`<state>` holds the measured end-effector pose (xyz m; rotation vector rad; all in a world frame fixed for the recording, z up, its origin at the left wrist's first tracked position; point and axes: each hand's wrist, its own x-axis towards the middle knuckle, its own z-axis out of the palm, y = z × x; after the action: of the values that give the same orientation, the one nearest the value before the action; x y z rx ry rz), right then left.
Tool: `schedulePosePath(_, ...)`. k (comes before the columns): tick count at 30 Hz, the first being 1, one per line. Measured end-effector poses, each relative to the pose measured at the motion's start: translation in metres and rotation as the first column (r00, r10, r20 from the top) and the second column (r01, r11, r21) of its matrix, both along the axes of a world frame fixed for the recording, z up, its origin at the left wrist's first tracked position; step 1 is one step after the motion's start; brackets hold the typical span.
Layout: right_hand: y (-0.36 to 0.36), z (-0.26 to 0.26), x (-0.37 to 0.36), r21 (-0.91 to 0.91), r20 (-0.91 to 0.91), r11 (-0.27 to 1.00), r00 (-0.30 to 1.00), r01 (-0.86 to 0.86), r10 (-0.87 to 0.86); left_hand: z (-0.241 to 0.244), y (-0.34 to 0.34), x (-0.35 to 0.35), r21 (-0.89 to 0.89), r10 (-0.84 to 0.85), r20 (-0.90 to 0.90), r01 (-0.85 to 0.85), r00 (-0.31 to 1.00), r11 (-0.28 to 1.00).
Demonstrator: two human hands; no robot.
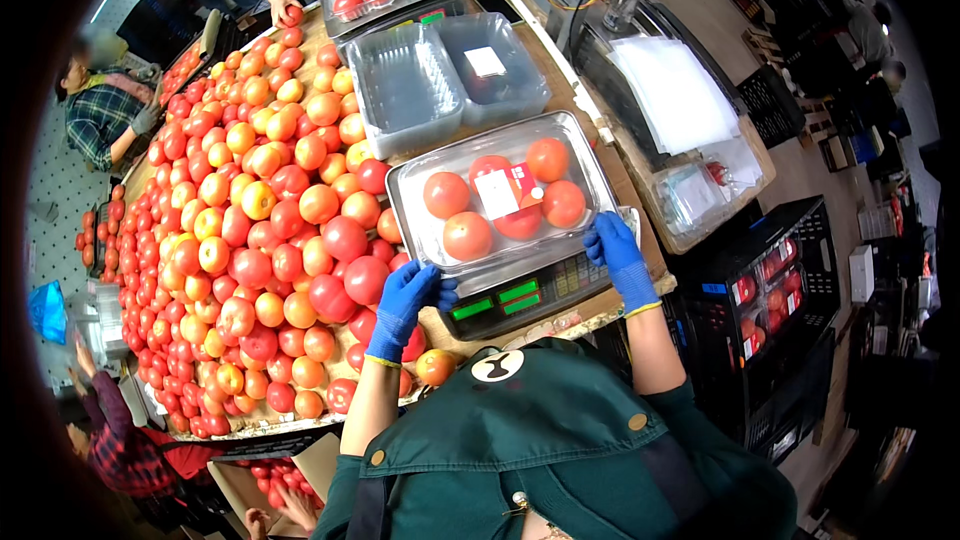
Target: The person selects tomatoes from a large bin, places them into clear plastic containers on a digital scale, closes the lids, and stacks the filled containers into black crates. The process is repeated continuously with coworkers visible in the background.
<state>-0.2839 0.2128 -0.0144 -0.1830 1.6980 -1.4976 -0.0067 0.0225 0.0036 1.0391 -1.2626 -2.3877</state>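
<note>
A closed clear plastic box [442,157] of several tomatoes lies on the metal pan of a digital scale [463,322] before me. A red and white label [507,190] is on its lid. My left hand [409,300], in a blue knitted glove, pinches the near left corner of the box. At the near right corner, my right hand [621,259], gloved likewise, holds the edge with its fingers. The scale's green displays glow below the box, between my hands.
Loose tomatoes [259,202] are heaped over the table at left. Nested open plastic boxes [409,90] stand beyond the scale. White sheets [675,94] lie on a side table at right. A black crate [814,292] holds packed tomatoes. Co-workers stand around the table; one hand [279,1] touches a tomato.
</note>
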Motion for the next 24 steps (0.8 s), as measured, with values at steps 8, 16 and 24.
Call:
schedulePosePath(8,0.073,-0.031,-0.031,0.028,-0.367,0.982,0.916,0.185,-0.162,0.009,0.019,0.005,0.277,-0.339,0.069,0.309,0.938,0.910)
schedulePosePath(16,0.113,-0.079,-0.041,0.076,-0.419,0.992,0.906,0.097,-0.056,-0.063,0.155,-0.145,0.262,-0.595,-0.287,0.659,0.751,0.705)
schedulePosePath(24,0.199,-0.021,0.034,0.196,0.079,0.980,0.996,-0.045,0.030,-0.130,0.202,-0.222,0.320,-0.529,-0.044,0.514,0.847,0.796)
